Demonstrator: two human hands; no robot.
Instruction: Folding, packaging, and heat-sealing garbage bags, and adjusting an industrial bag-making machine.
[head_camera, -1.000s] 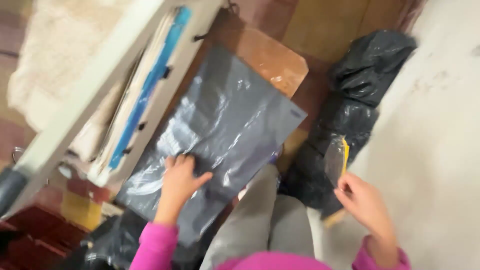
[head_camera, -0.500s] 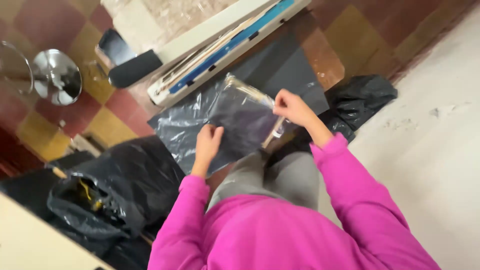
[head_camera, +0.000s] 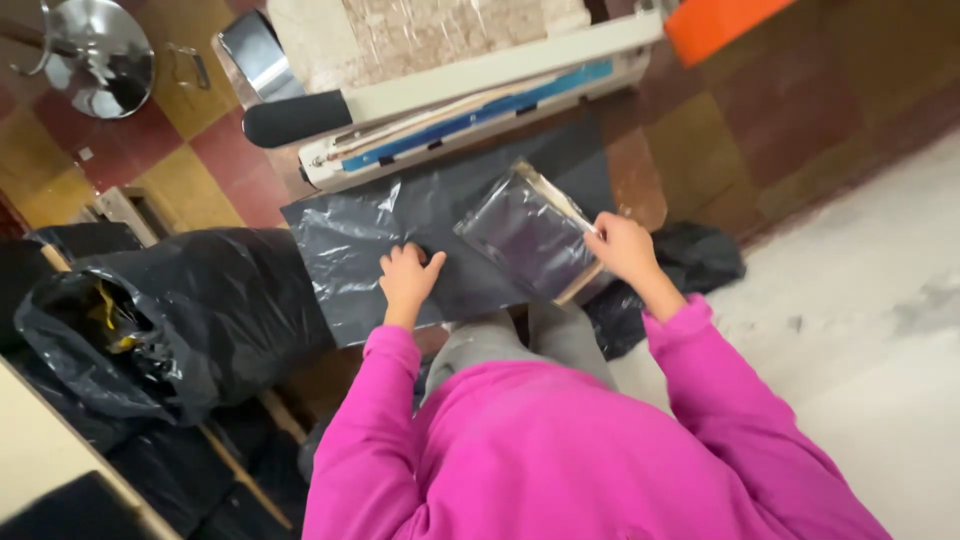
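Left hand (head_camera: 408, 280) grip flat, fingers spread, pressing grey plastic sheet (head_camera: 380, 245) on floor. Right hand (head_camera: 622, 248) grip pinching edge of clear-wrapped dark packet (head_camera: 525, 235) lying on sheet. Heat sealer (head_camera: 470, 105) just beyond; black bag (head_camera: 170, 320) far left.

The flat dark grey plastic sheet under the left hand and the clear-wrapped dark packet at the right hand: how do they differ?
The flat dark grey plastic sheet is larger, opaque and spread out flat; the clear-wrapped dark packet is smaller, glossy and lies on top of it, set at an angle. The left hand presses the sheet with its fingers spread; the right hand grips the packet's edge. Both are thin, crinkly plastic.
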